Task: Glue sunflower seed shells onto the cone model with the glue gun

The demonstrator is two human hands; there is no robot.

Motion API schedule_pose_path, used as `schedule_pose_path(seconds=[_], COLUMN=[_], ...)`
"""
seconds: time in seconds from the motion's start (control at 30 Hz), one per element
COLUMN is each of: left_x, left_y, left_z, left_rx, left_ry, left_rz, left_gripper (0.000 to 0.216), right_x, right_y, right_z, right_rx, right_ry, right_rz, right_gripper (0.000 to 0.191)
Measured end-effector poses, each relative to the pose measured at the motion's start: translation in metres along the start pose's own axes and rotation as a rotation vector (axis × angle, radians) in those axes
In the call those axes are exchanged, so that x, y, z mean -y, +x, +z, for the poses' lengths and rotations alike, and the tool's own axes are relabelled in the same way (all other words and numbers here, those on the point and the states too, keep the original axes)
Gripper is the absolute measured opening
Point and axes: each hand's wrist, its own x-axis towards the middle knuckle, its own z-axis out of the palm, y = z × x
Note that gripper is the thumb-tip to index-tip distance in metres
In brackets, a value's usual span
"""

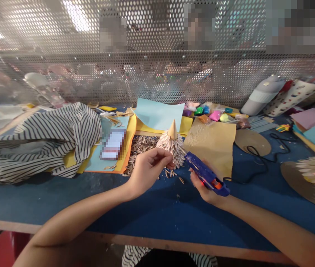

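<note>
A blue table [62,200] is stretching across the whole view, with a mesh screen [157,74] standing along its far edge and closing this place off from the people beyond it. A striped cloth [62,137] is lying bunched at the left, pushed well away from the hands, probably so that it stays out of the work. Sheets of paper [160,115] are overlapping at the back, and a brown sheet [215,142] is lying just right of centre. A seed pile [143,144] is sitting just behind the left hand, near enough to pick from. The cone [173,142], its sides covered in seeds and its tip bare, is being held upright just above the table, in the middle between the two hands. The left hand [147,168] is pinching its lower edge between thumb and fingers, seemingly to steady it and turn its side toward the tool. The right hand [204,189] is wrapping its fingers around the glue gun [206,174], whose nozzle is pointing up and left, nearly touching the cone's lower side. A cord [260,155] is trailing off to the right. Loose seeds [172,174] are lying scattered under the cone.
</note>
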Motion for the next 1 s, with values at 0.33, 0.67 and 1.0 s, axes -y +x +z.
schedule_pose_path(seconds=[0.33, 0.67, 1.0], left_x=[-0.003, -0.001, -0.002], left_y=[0.002, 0.005, 0.006], left_z=[-0.002, -0.007, -0.008], left_rx=[-0.039, -0.068, -0.033], left_ry=[0.114, 0.26, 0.245], left_rz=[0.031, 0.144, 0.156], left_gripper=[0.013, 0.017, 0.018], right_x=[0.005, 0.022, 0.019], right_y=[0.003, 0.01, 0.008], right_z=[0.0, 0.0, 0.002], right_rx=[-0.004, 0.005, -0.011], right_ry=[-0.028, -0.044, -0.03], right_rz=[-0.026, -0.183, -0.206], right_gripper=[0.023, 0.039, 0.038])
